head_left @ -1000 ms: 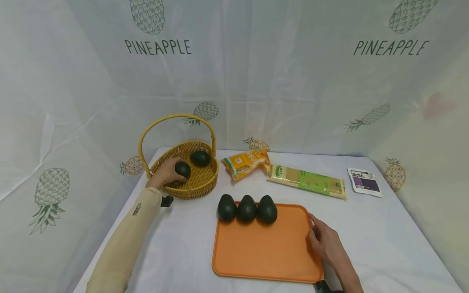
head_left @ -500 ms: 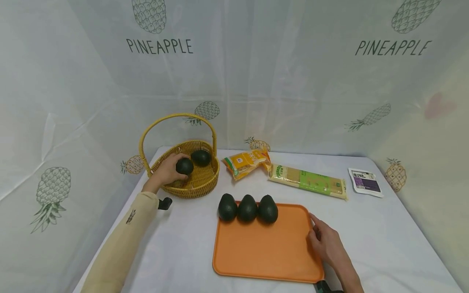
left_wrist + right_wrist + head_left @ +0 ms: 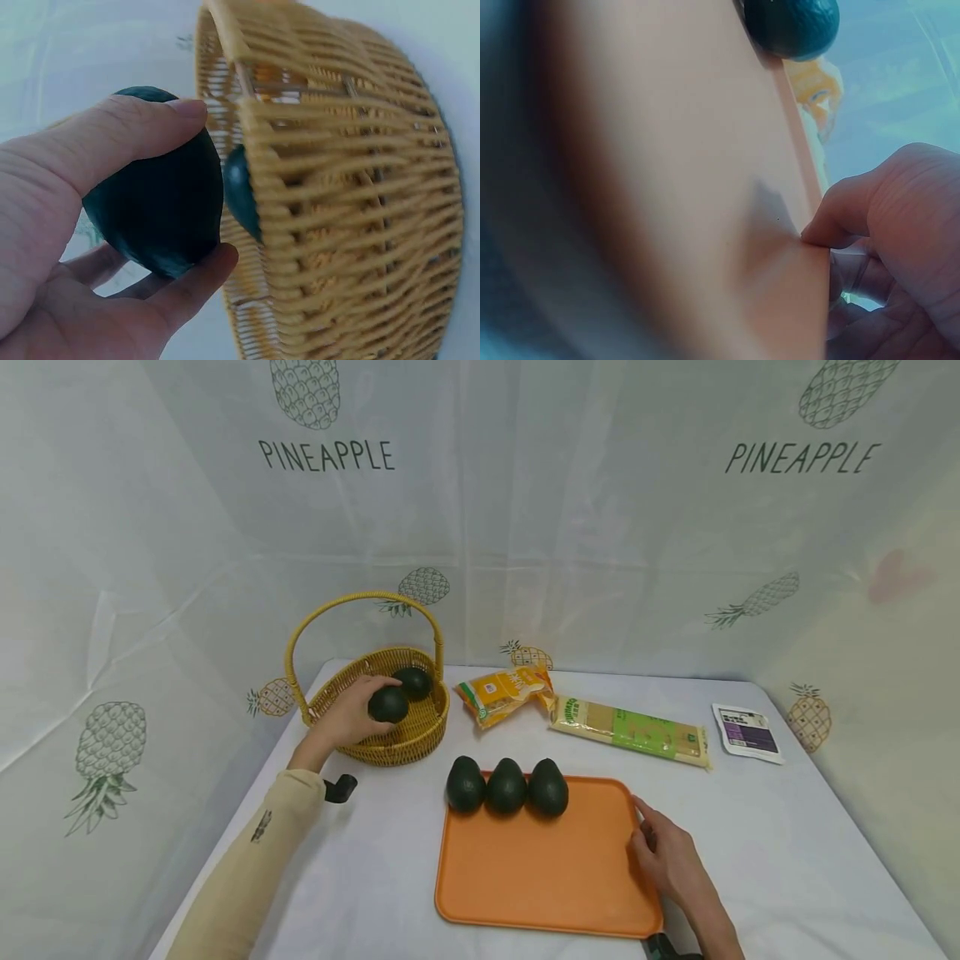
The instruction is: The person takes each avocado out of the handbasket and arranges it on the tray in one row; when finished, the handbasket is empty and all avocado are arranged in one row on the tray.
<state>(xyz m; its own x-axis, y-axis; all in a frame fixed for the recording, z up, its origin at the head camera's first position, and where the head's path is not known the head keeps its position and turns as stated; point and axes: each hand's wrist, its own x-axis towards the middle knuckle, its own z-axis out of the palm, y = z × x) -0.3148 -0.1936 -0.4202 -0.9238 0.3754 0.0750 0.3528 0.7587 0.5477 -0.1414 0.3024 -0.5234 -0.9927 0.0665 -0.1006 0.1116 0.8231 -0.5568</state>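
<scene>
My left hand [image 3: 352, 710] grips a dark green avocado [image 3: 161, 202] between thumb and fingers, lifted over the yellow wicker basket [image 3: 416, 747]. Behind it a second avocado [image 3: 413, 682] lies in the basket; in the left wrist view it shows just past the woven rim. My right hand [image 3: 671, 856] pinches the right edge of the orange tray [image 3: 540, 877], its thumb on the rim in the right wrist view and the other fingers partly hidden below. Three avocados [image 3: 506, 788] stand side by side along the tray's back left edge.
Behind the tray lie an orange food packet [image 3: 504, 695] and a long green-and-clear noodle packet [image 3: 630, 731]. A white and purple pouch [image 3: 746, 732] is at the back right. The basket's tall handle [image 3: 360, 597] arches above it. A pineapple-print curtain [image 3: 562, 527] hangs behind the table.
My left hand has raised the avocado from the basket's left side and carried it a little to the right. The right hand and the tray have stayed put.
</scene>
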